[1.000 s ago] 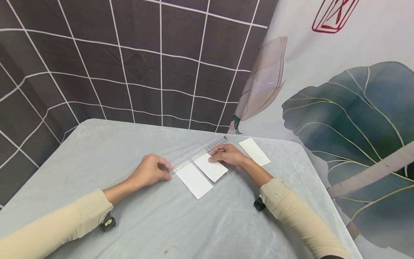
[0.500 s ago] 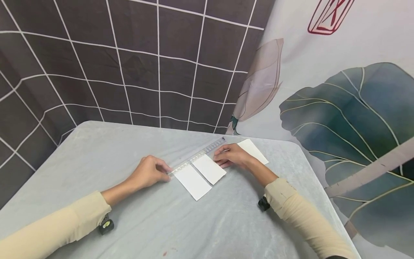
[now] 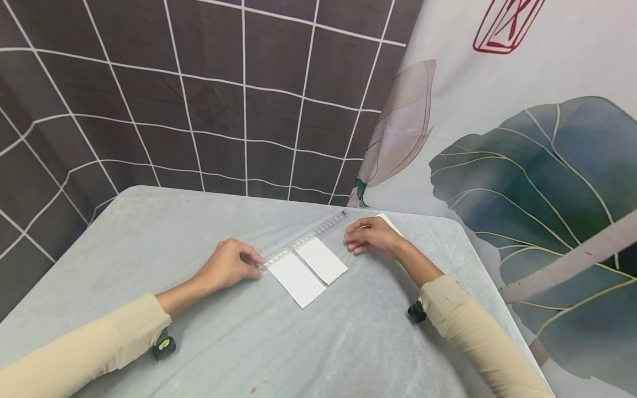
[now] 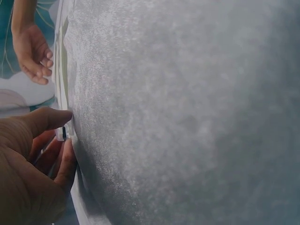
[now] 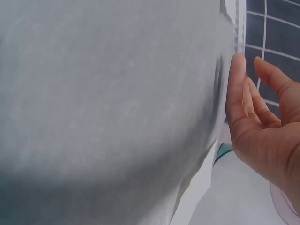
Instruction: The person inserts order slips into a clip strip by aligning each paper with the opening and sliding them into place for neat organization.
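My left hand [image 3: 231, 262] pinches the near left end of a clear plastic ruler [image 3: 301, 241] between thumb and fingers; the left wrist view shows the thumb [image 4: 54, 118] on one side of it. Two white paper rectangles lie side by side along the ruler's lower edge: a left one [image 3: 297, 281] and a right one [image 3: 322, 261] with a slightly uneven lower end. My right hand [image 3: 372, 235] is to the right of them, fingers loosely bent and holding nothing. A third white paper [image 3: 390, 222] is mostly hidden behind it in the head view.
Everything lies on a table [image 3: 209, 342] with a grey cloth. A dark grid-patterned curtain [image 3: 199, 99] hangs behind it, and a white cloth with a large leaf print [image 3: 552, 177] hangs at the right.
My right hand has let go of the right paper rectangle and moved right, over the third paper. My left hand keeps hold of the ruler in the same place.
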Action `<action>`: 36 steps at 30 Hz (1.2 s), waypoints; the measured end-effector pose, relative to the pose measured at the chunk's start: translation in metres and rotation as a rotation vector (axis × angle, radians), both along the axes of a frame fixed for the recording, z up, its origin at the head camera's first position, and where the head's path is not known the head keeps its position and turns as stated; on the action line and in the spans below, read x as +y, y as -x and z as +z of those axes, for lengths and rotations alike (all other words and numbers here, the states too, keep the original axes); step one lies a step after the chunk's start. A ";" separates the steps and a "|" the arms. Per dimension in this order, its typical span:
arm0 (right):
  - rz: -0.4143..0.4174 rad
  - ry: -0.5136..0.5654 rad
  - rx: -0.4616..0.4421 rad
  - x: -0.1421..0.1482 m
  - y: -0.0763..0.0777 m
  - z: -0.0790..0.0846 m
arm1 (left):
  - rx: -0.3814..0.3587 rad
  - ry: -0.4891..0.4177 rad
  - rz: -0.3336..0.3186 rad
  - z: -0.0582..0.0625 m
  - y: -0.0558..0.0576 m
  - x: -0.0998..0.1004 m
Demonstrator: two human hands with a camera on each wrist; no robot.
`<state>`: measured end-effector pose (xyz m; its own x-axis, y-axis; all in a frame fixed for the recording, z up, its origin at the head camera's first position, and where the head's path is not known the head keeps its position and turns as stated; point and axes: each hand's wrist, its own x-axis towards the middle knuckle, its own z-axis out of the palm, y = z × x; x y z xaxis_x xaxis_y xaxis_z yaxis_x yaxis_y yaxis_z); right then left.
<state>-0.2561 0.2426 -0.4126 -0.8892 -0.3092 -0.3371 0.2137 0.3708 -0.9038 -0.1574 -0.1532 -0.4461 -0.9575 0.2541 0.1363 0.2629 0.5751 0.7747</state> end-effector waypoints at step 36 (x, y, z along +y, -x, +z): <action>-0.089 -0.036 0.015 0.036 0.012 0.002 | -0.015 0.025 0.001 -0.026 0.017 -0.007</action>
